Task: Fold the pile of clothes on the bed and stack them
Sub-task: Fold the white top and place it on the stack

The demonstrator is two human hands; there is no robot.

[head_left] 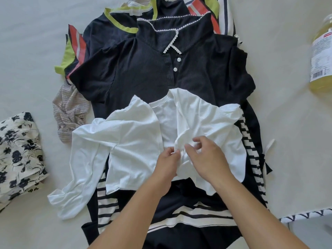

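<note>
A crumpled white ribbed top [133,141] lies on the pile of clothes in the middle of the bed. My left hand [166,164] pinches a fold of its fabric near the centre. My right hand [206,157] grips the same white top just to the right, fingers curled into the cloth. Under it lies a dark navy polo top [143,72] with white lace trim and two white buttons. A black-and-white striped garment [251,150] shows at the pile's right and lower edges. Pieces with lime and red stripes [75,51] stick out at the far left.
A black-and-white floral garment [18,155] lies apart at the left. A beige textured cloth [70,112] pokes out left of the pile. A bottle of yellow liquid [321,56] lies at the right edge. The pale bed sheet [36,42] surrounds the pile; the bed's edge [305,215] is at lower right.
</note>
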